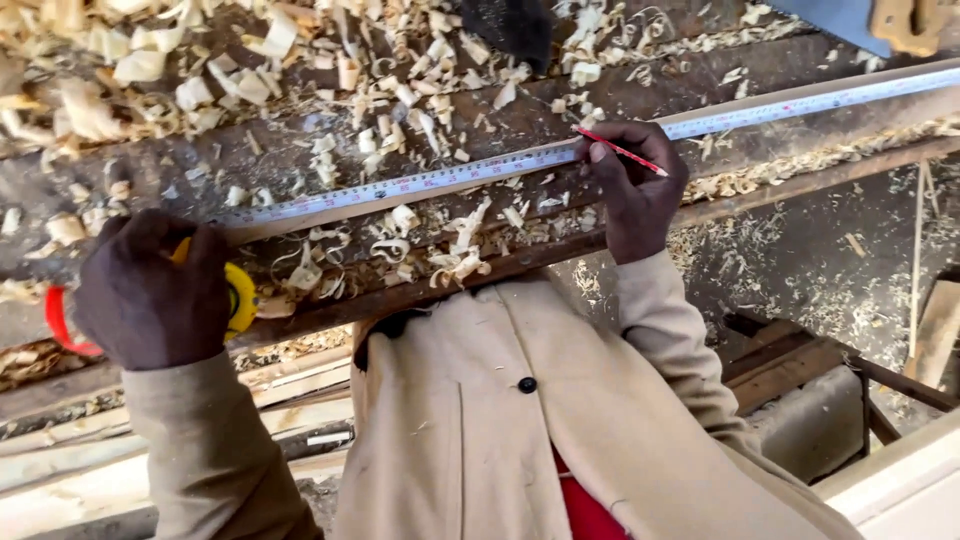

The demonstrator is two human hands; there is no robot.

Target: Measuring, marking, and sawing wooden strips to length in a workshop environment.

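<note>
My left hand [150, 295] has its fingers clamped on the yellow tape measure case [238, 297] at the tabletop [300, 155] edge. The tape blade [420, 183] runs along a wooden strip [800, 95]. My right hand [635, 185] pins the blade, fingers together on a red pencil [622, 152], among wood shavings [455, 262].

Rough wooden bench [300, 160], curled shavings [455, 262]
</note>
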